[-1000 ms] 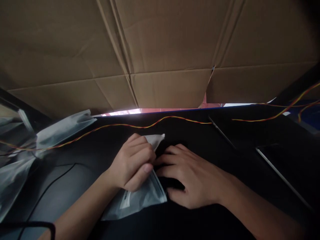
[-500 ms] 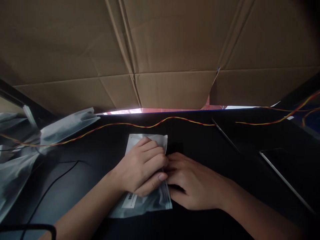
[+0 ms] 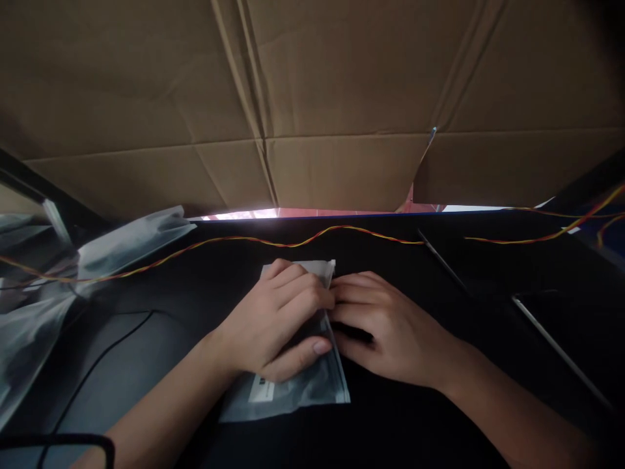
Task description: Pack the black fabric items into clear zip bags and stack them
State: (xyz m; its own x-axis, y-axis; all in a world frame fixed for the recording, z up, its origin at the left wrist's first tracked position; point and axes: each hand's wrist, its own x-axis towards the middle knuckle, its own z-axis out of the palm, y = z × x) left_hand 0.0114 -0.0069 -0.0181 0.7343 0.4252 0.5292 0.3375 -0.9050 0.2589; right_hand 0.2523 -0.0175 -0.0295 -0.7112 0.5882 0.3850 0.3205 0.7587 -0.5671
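A translucent zip-lock bag [image 3: 293,397] lies on the black table, its zip edge facing right and a white printed label near its lower left. My left hand [image 3: 280,319] rests across the bag with its fingers curled over the zip edge and its thumb pressed on the plastic. From the right, my right hand [image 3: 385,329] meets the same edge, its fingers bent and close together against the bag. The fingertips of both hands are partly hidden where they meet. What is inside the bag cannot be made out.
Yellow-and-red twisted wire [image 3: 234,240] runs across the back of the black table [image 3: 161,365]. Other plastic bags [image 3: 131,244] and a thin black cable [image 3: 102,358] lie to the left. Two dark flat devices [image 3: 561,352] lie at right. A cardboard sheet [image 3: 336,78] stands behind.
The bag's zip edge has shifted slightly right. My right hand has moved up along that edge, and my left thumb sits farther from its fingers.
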